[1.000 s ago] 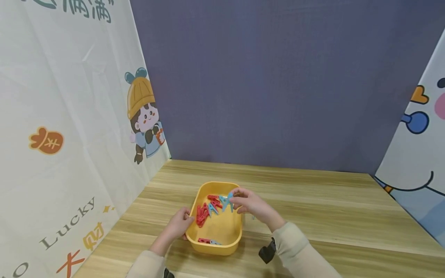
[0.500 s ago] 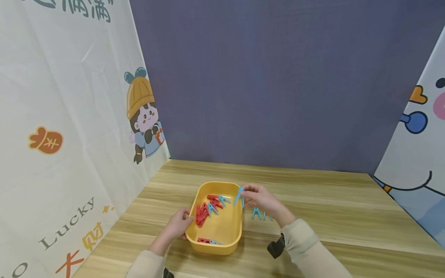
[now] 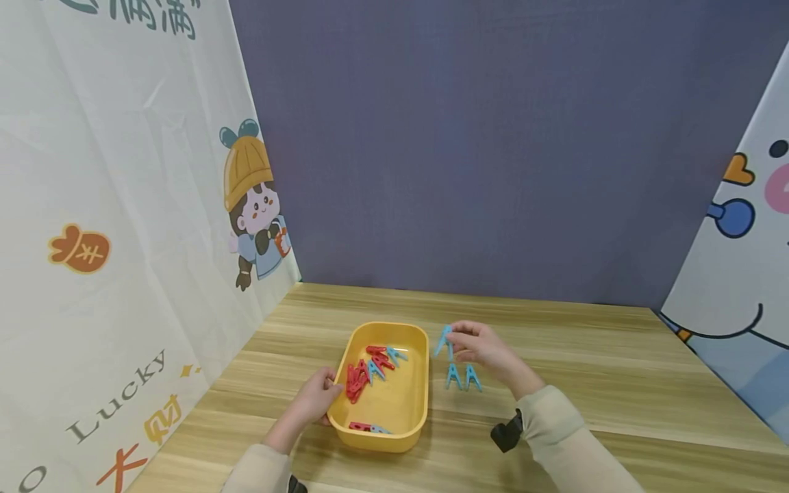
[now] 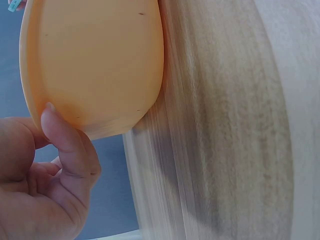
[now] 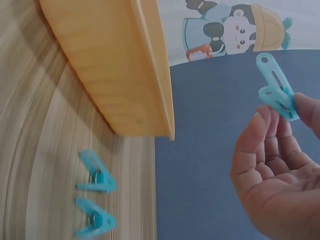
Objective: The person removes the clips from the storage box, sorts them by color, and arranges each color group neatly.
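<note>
1. Wood-grain table [image 3: 585,383], dark backdrop [image 3: 481,150] behind.
2. I see the right hand [image 3: 487,348] pinching one blue clothespin [image 3: 444,339] midair, just right of the yellow basket [image 3: 394,407].
3. Left hand [image 3: 318,395] pinches the basket's left rim.

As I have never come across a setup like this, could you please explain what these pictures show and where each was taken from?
There is no machine here: a person works with two bare hands. The wide picture is taken from the head, looking forward and down; the two close ones are taken from the left and right wrists, so they look turned sideways. On the wood-grain table stands a yellow basket containing red clothespins and blue ones. The left hand holds its rim on the left side. To the basket's right, two blue clothespins lie on the table. Above the table, the right hand pinches another blue clothespin.
</note>
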A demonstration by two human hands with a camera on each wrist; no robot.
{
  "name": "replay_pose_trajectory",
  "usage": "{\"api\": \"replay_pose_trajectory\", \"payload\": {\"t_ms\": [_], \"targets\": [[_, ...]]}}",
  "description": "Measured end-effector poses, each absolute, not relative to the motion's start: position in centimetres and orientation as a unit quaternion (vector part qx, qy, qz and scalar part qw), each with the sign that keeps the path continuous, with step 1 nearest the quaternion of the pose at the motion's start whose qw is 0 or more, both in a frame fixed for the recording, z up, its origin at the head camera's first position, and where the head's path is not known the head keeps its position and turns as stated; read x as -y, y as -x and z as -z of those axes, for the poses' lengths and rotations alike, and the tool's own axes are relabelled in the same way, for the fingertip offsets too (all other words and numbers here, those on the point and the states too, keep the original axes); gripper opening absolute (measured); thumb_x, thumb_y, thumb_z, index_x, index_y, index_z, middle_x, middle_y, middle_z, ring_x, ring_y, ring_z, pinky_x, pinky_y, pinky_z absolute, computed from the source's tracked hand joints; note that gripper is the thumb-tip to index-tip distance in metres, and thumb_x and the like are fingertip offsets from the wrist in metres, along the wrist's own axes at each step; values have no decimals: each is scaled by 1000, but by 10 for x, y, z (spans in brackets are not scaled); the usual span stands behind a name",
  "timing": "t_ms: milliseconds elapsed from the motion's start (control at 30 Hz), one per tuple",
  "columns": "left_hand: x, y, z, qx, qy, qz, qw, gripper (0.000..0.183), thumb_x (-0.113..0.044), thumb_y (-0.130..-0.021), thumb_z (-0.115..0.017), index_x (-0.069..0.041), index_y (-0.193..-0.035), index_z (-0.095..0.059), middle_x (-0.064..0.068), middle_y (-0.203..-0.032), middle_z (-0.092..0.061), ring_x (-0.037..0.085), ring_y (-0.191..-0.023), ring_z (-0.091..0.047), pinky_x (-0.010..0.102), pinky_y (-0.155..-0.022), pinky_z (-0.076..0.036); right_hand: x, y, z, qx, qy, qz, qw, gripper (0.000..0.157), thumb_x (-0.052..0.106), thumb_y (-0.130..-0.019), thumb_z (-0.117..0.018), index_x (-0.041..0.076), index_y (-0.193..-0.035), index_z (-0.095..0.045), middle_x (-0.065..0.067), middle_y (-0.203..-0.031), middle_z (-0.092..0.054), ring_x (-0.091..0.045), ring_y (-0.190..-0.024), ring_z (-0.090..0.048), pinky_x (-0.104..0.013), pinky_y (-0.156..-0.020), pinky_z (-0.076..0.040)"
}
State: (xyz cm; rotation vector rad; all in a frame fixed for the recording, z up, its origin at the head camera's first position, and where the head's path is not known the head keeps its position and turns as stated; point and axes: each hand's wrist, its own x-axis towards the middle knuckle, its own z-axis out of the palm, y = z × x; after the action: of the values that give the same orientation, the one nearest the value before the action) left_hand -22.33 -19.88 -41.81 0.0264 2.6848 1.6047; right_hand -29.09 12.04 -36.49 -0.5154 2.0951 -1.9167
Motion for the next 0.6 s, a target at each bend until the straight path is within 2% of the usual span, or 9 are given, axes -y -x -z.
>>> {"api": "replay_pose_trajectory", "payload": {"t_ms": [233, 467, 600], "targets": [[199, 224, 419, -859, -9, -512, 7, 10, -4, -93, -50, 2, -100, -45, 9, -76, -44, 20, -54, -55, 29, -40, -50, -132, 294, 369, -723, 162, 662, 113, 30, 18, -93, -55, -5, -110, -47, -9, -90, -54, -17, -77, -54, -34, -74, -52], [199, 224, 419, -859, -10, -512, 5, 10, -4, -92, -50, 2, -100, -45, 9, -76, -44, 20, -53, -54, 28, -40, -49, -143, 297, 373, -722, 147, 668, 104, 36, 20, -93, -56, -6, -115, -45, -11, -95, -53, -18, -80, -55, -41, -79, -51], [199, 223, 419, -860, -13, -510, 4, 11, -3, -92, -50, 2, -100, -45, 9, -76, -44, 20, -53, -54, 28, -40, -49, -148, 299, 375, -722, 143, 669, 102, 34, 19, -93, -56, -5, -113, -46, -11, -96, -53, -19, -81, -55, -46, -83, -49]]}}
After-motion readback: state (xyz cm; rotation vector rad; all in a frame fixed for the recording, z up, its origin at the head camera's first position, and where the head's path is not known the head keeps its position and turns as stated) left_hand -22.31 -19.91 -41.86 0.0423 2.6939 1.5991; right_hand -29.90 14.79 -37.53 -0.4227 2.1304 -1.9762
